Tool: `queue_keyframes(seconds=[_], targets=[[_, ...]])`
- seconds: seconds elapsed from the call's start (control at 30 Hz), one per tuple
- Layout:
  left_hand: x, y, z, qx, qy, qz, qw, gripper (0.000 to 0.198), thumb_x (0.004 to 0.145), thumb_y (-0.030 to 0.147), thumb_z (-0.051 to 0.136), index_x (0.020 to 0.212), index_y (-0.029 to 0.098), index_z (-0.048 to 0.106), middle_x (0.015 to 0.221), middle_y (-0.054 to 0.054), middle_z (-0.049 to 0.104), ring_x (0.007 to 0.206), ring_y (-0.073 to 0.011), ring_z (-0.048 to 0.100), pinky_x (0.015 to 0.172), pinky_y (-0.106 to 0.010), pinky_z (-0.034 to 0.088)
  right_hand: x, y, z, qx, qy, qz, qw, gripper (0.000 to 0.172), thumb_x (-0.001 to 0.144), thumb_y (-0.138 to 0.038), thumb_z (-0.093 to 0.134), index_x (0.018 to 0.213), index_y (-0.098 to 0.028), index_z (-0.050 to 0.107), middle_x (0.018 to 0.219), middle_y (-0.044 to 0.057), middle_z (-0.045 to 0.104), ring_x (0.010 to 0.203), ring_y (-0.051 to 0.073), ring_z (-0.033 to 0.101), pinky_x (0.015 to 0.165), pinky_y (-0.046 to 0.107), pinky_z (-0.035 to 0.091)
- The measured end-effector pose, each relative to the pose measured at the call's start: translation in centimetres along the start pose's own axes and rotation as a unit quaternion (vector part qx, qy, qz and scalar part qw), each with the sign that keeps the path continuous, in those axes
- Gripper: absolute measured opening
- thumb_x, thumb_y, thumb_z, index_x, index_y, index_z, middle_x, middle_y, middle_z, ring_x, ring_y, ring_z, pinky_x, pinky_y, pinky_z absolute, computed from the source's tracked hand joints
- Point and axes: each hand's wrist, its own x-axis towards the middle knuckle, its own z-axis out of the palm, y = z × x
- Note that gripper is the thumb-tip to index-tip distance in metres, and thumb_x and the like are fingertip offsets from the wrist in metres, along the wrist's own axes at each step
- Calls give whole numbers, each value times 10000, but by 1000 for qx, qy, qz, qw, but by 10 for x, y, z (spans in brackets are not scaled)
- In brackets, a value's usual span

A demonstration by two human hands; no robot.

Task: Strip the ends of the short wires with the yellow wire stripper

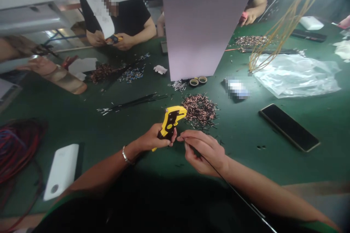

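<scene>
My left hand (pixel 153 137), a bracelet at its wrist, is closed around the handles of a yellow and black wire stripper (pixel 171 122). The tool's head points up and to the right, beside a heap of short copper wire ends with black insulation (pixel 201 109). Close by on the right, my right hand (pixel 205 151) pinches a thin black wire (pixel 232 187) between thumb and fingers. That wire trails under the palm and along the forearm to the lower right. Its tip near the fingertips is too small to make out.
A bundle of black wires (pixel 133 102) lies beyond my left hand. A phone (pixel 290 127) and a clear plastic bag (pixel 295 76) lie right, a white power bank (pixel 62 171) and coiled red wire (pixel 19 149) left. A pale panel (pixel 197 32) stands ahead; co-workers' hands (pixel 124 42) are beyond.
</scene>
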Motion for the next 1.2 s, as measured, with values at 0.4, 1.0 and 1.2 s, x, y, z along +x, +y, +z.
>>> queue_keyframes(seconds=[0.4, 1.0, 1.2], targets=[[-4, 1, 10, 30, 100, 4, 995, 235, 791, 292, 736, 878, 115, 609, 645, -7, 631, 531, -105, 577, 571, -251, 507, 1, 3, 0, 2, 13, 16, 1000, 282, 819, -13, 566, 1045, -169, 628, 928, 112, 754, 853, 192, 754, 697, 267, 637], [2, -10, 9, -181, 96, -7, 979, 308, 681, 146, 739, 956, 116, 604, 691, -16, 630, 525, -126, 570, 530, -302, 502, 10, 17, -5, 245, 131, 312, 909, 102, 806, -111, 626, 775, -170, 705, 828, 56, 724, 646, 185, 748, 620, 321, 642], [4, 3, 4, -276, -9, -12, 961, 429, 638, 159, 688, 1059, 102, 626, 773, -68, 631, 640, -189, 597, 628, -377, 496, 17, 41, -18, 378, 162, 389, 824, 80, 787, -144, 628, 728, -165, 677, 773, 48, 737, 589, 200, 737, 575, 372, 644]])
